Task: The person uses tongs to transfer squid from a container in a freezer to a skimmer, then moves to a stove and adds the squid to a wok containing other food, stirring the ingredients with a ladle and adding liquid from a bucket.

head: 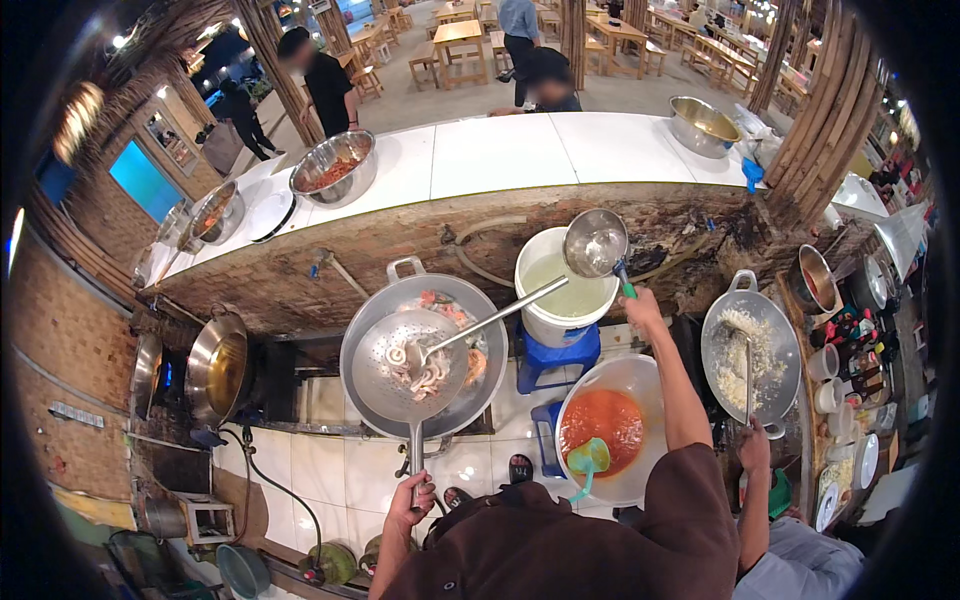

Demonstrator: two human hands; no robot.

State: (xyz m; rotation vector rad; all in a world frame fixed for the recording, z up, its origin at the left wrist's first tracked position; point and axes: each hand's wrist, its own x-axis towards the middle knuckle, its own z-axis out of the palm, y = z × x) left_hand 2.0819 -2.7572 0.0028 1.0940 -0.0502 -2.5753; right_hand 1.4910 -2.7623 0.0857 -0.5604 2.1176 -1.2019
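My left hand [411,495] grips the handle of a large perforated metal strainer [375,352]. Squid rings and other seafood pieces [420,375] lie in the strainer, which is over a big aluminium wok [480,315]. Shrimp and more seafood [442,304] show in the wok behind it. A long-handled metal ladle [502,311] has its head among the squid, its shaft reaching toward the bucket. My right hand [641,309] holds the green handle of a round metal dipper [596,240], above a white bucket [529,315] of cloudy liquid.
A pot of red sauce [652,390] holds a green plastic dipper [589,455]. The bucket stands on a blue stool [555,360]. At right, a co-worker's hand [754,448] holds a utensil in a rice wok [784,352]. An oil wok [217,367] is left; steel bowls [337,169] line the counter [495,154].
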